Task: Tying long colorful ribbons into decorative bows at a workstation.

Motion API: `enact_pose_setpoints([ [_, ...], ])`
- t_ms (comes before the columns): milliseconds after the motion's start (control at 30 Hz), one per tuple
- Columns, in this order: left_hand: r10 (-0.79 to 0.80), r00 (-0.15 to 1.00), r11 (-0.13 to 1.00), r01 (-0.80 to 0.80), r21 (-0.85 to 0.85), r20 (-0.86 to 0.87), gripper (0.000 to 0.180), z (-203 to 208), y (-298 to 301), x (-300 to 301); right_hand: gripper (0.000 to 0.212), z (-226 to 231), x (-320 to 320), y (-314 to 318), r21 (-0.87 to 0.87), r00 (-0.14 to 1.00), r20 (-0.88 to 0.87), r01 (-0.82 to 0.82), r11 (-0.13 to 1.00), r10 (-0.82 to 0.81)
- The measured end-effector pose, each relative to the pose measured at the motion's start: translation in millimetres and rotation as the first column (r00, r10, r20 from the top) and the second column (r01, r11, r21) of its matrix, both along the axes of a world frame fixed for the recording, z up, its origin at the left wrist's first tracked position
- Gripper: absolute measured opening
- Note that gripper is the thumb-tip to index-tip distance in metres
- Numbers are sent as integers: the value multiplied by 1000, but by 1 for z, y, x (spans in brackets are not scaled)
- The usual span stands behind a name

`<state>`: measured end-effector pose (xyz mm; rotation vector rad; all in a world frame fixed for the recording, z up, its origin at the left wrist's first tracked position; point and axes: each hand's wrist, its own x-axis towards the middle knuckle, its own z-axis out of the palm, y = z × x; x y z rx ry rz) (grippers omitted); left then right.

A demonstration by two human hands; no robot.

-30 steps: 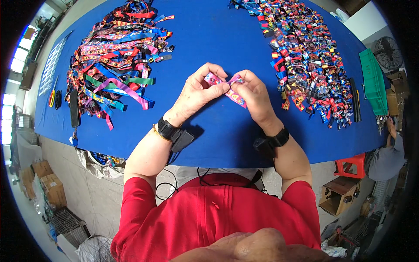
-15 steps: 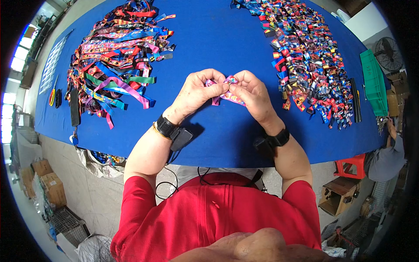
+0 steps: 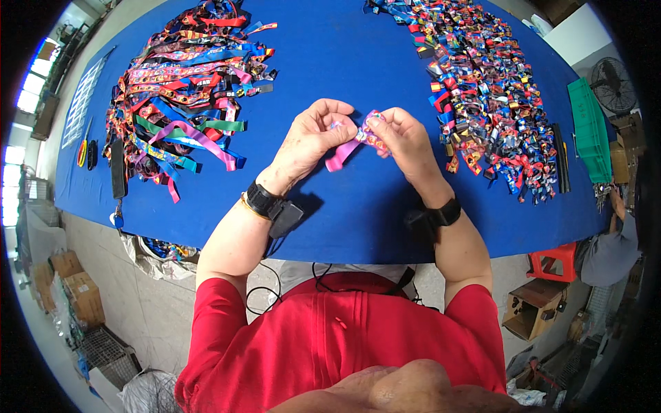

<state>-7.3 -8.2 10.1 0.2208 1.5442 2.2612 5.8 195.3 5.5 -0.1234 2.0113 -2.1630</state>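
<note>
A short pink-and-purple printed ribbon (image 3: pixel 372 138) is stretched and looped between my two hands over the blue table. My left hand (image 3: pixel 321 134) pinches one part of it between thumb and forefinger, and a plain pink end hangs below those fingertips. With thumb and fingers, my right hand (image 3: pixel 403 140) grips the looped, patterned part. Whether the loop is a finished knot is too small to tell. To the left lies a heap of long printed ribbons (image 3: pixel 182 76). On the right is a broad pile of small knotted ribbons (image 3: pixel 482 89).
On the blue tablecloth (image 3: pixel 323 62), yellow-handled scissors (image 3: pixel 82 153) and a black strip (image 3: pixel 119 171) lie at the left. A green crate (image 3: pixel 589 131) stands at the right edge, near a fan (image 3: pixel 613 84). A red stool (image 3: pixel 553 262) and another person (image 3: pixel 611 255) are at the lower right.
My hands have drawn slightly apart, the right one moving a little rightward. The ribbon's loop now shows between them, and its plain pink end hangs more visibly below my left fingers.
</note>
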Motion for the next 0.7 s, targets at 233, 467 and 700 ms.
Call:
enact_pose_setpoints([
  [233,72,968,885,-174,-432,-242,32,-27,-1,-7,24,1,3,-2,190,982,140,101,977,-128],
  [467,160,900,714,-389,-583,-405,21,-25,-9,-13,22,-14,-5,16,525,974,-143,227,821,-178],
  [700,52,869,773,-347,-531,-493,21,-13,-1,0,13,4,1,7,450,973,-210,180,875,-92],
])
